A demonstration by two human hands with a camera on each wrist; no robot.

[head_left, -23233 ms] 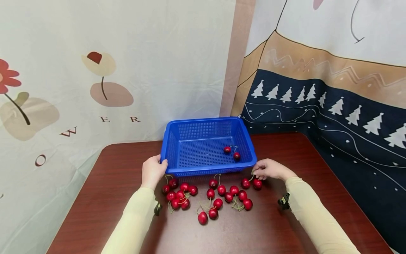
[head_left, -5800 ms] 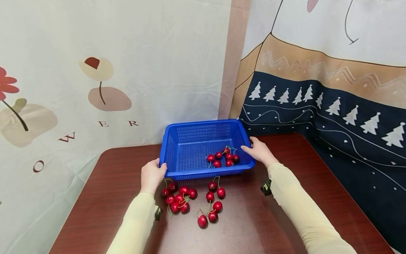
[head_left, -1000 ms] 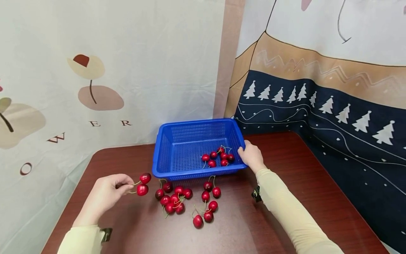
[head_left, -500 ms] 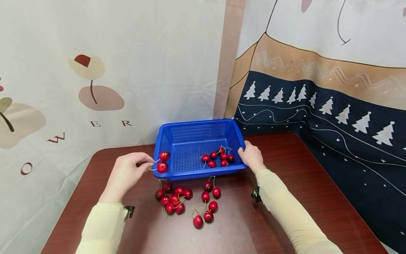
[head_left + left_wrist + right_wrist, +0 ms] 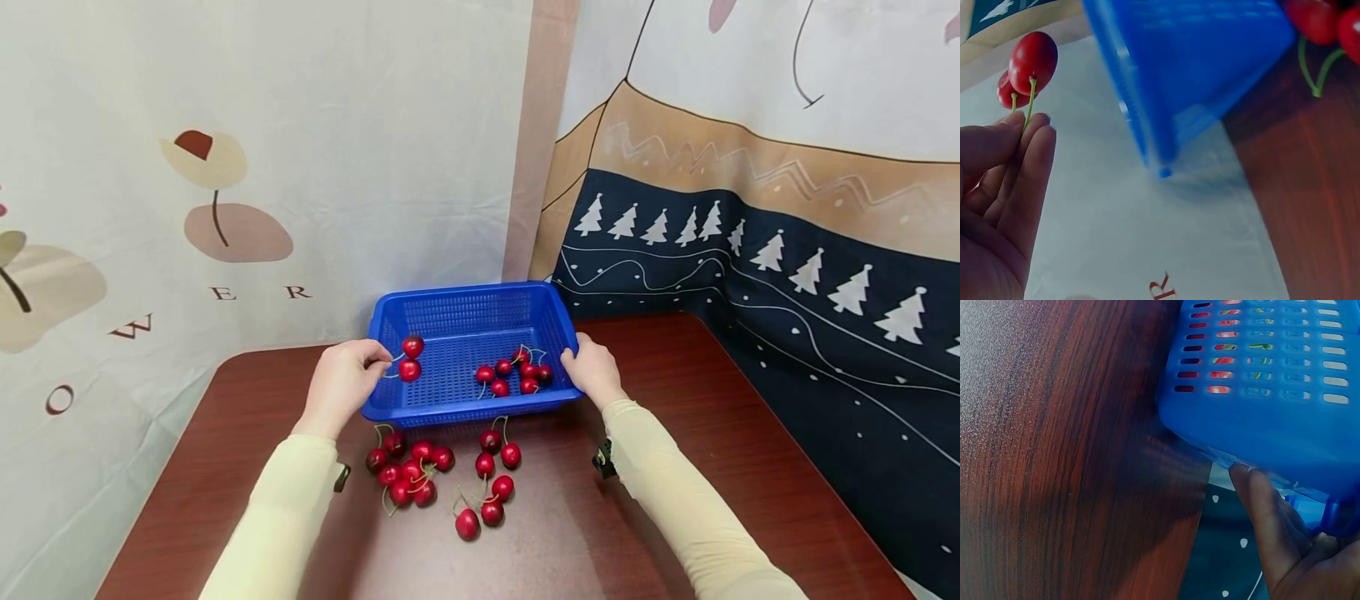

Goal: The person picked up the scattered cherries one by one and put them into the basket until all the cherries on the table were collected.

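My left hand [image 5: 341, 385] pinches the stems of a pair of red cherries [image 5: 410, 370] between thumb and fingertips. In the head view the pair overlaps the left part of a blue plastic basket [image 5: 450, 412]. The left wrist view shows the two cherries [image 5: 1033, 62] beyond the fingertips, stems toward the hand. At the basket's right end, my right hand [image 5: 594, 371] grips the rim, thumb on top. From the right wrist, fingers [image 5: 1266, 519] reach up under the edge of the slotted basket wall [image 5: 1260, 425]. Several cherries [image 5: 528, 386] lie inside, toward the right.
On the brown wooden table [image 5: 570, 533], in front of the basket, lies a left cluster of cherries [image 5: 411, 471]. Right of it are several more cherries [image 5: 492, 511], stems attached. A printed cloth [image 5: 375, 167] hangs right behind the table's back edge.
Over the last second my left hand has carried the cherry pair from left of the basket, up and rightward over its left rim. My right hand has stayed on the basket.
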